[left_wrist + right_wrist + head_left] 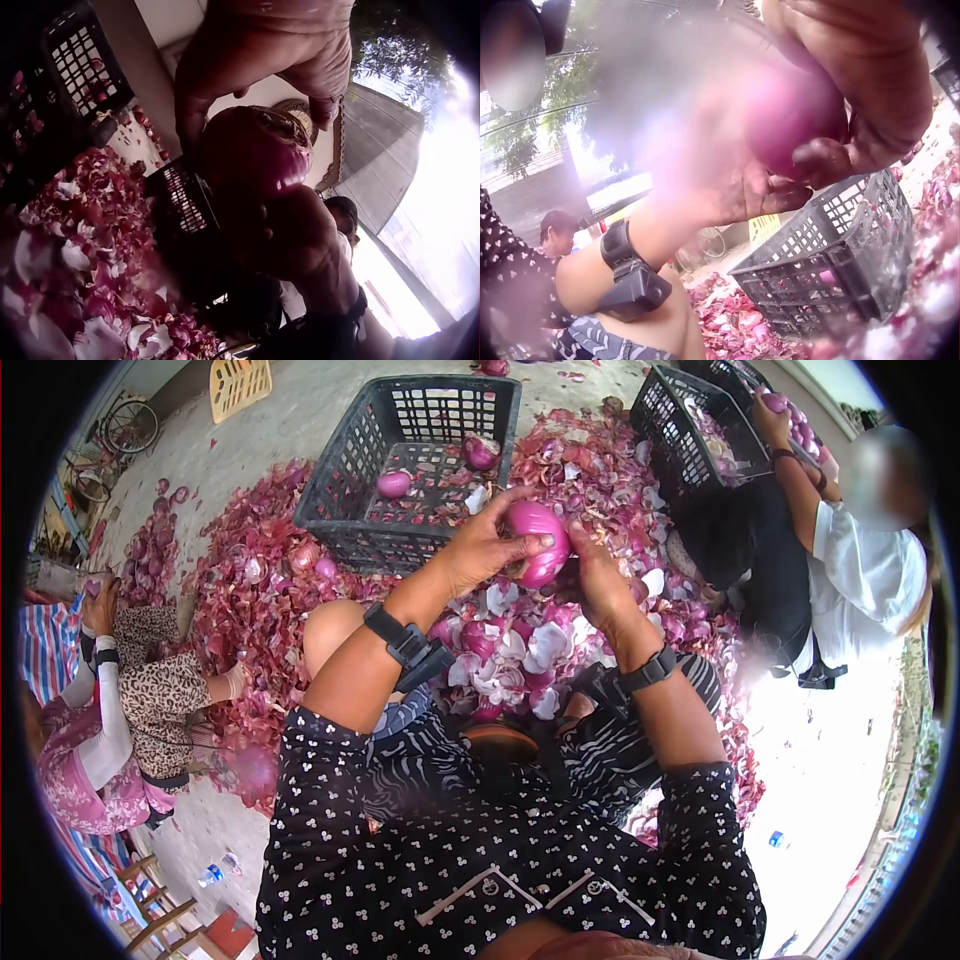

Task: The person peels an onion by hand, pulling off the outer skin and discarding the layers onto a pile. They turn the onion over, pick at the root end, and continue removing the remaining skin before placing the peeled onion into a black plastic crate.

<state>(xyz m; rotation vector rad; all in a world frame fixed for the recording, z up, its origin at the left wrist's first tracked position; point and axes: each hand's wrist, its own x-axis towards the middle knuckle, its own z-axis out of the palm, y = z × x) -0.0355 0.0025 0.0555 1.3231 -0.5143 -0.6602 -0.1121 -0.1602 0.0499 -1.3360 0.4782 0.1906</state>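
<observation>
A large purple-red onion [540, 544] is held up in front of the body, above a heap of peelings. My left hand [490, 545] grips it from the left, its thumb lying across the front. From the other side my right hand [605, 580] has its curled fingers and thumb against the onion. In the left wrist view, dry brown skin shows on the top of the onion [251, 154], between the left hand [270, 56] above and the right hand [296, 232] below. Glare blurs part of the onion [795, 120] in the right wrist view.
A black plastic crate [375, 545] with a few onions stands just ahead. Red and white onion peelings [250, 580] cover the floor around it. Another black crate [675, 435] and a seated person [865, 575] are at right; another person [90, 760] sits at left.
</observation>
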